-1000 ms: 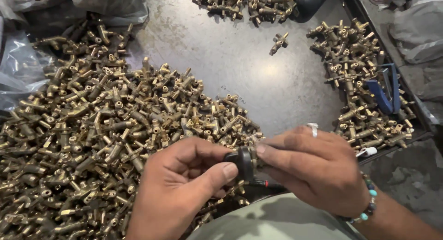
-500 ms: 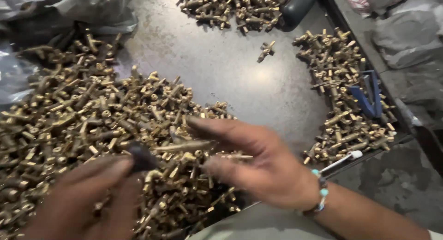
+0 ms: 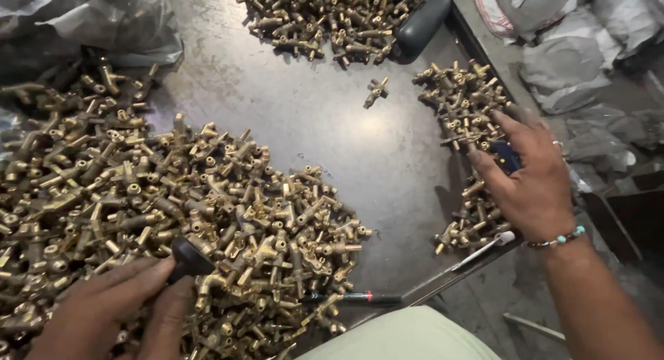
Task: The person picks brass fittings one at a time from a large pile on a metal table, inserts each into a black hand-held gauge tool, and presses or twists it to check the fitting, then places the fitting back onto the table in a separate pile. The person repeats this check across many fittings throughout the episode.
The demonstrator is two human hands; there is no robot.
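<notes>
Black knob [image 3: 188, 257] pinched in left hand [image 3: 114, 311] fingers; right hand [image 3: 531, 180] spread open, empty

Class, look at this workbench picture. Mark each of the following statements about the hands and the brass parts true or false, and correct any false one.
1. The left hand holds a black round piece over the big heap of brass fittings. True.
2. The right hand rests on that same big heap. False: it reaches over the smaller pile at the right.
3. A beaded bracelet sits on the right wrist. True.
4. One lone fitting lies on bare metal table. True.
5. The table is wooden. False: dark metal.
</notes>
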